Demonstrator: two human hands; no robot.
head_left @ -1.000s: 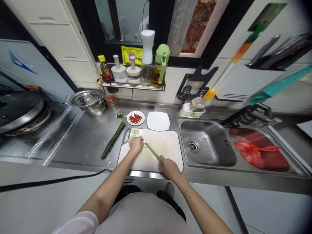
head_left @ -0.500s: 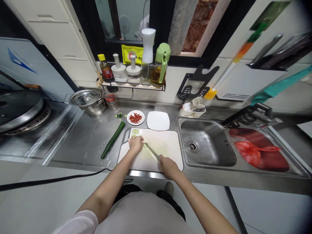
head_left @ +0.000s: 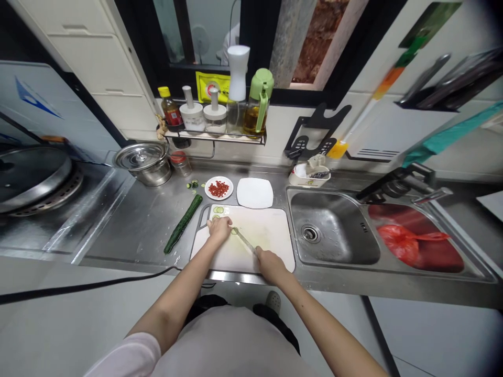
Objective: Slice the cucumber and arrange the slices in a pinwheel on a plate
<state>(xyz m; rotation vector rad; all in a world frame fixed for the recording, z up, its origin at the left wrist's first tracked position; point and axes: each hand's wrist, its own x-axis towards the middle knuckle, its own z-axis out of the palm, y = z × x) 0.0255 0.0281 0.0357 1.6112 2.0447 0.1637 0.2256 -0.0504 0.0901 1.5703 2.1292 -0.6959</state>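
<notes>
A kitchen knife (head_left: 247, 243) is in my right hand (head_left: 272, 266), which is closed around its handle. Its blade slants up and left over the white cutting board (head_left: 271, 246). At the blade's tip lies a small round cucumber slice (head_left: 234, 231). My left hand (head_left: 219, 229) rests on the board just left of that slice, fingers bent and drawn together; whatever is beneath them is hidden. Beyond it, a few thin cucumber slices (head_left: 218, 210) lie near the board's far left corner. A whole cucumber (head_left: 183, 224) lies on the counter to the left.
Behind the board stand a plate of chopped red pieces (head_left: 208, 193) and a white square plate (head_left: 254, 193). Cucumber scraps (head_left: 192, 184) lie near a lidded steel pot (head_left: 151, 172). To the right is a sink (head_left: 334, 243), with a red plastic bag (head_left: 398, 245) in the second basin.
The knife blade has turned slightly, its flat now less visible, with the tip still at the slice. My left hand has barely shifted. The whole view has moved a little.
</notes>
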